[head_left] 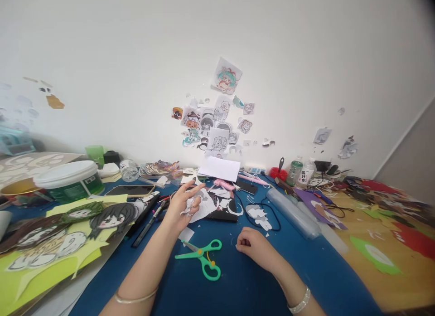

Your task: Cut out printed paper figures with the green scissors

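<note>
Scissors [200, 252] lie left of the curled-in right grip [255, 247], nearer the camera than the spread left grip [181, 207].

Right of my right hand [256, 247], bare blue mat [238, 291] gives me a lane as far as the clear plastic roll [294, 214]. Ahead of it, white cutouts [260, 216] and a looped black cable [280, 223] obstruct me. Leftward, the green scissors [200, 252] lie between it and my left forearm [149, 266], with open mat nearer me.
</note>
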Demonstrator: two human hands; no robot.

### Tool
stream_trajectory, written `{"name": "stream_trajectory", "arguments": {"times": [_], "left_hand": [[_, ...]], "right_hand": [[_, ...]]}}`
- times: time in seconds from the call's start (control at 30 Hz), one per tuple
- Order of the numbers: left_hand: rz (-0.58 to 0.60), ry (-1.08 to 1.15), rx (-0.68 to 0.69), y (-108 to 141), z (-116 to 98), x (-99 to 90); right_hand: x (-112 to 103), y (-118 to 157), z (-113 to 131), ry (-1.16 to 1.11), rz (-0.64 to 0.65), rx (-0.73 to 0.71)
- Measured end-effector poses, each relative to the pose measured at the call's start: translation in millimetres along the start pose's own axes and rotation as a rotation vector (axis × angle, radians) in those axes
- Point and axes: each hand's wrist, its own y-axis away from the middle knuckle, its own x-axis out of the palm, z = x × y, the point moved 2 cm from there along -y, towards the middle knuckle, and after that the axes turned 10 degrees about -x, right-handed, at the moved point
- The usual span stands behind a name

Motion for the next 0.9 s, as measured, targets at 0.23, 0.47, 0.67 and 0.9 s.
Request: {"name": "stream_trajectory", "arguments": {"times": [0.23, 0.47, 0.67, 0.9], "left_hand": [[0.054, 0.016, 0.08, -6.7, 7.2, -3.2], [0.13, 0.194, 0.024, -3.3, -4.3, -12.0], [0.106, 0.138, 0.011, -4.6, -1.0, -7.6], [0.074, -0.093, 0.018, -6.0, 12.4, -2.5]], "right_hand": [[2.9, 7.1, 0.3, -0.029, -0.094, 0.069], [3.8, 0.8, -3.4, -0.002, -0.084, 0.066], [5.6, 5.1, -3.7, 0.016, -0.085, 0.064], [-17.4, -25.8, 27.1, -0.044, -0.205, -0.114]]}}
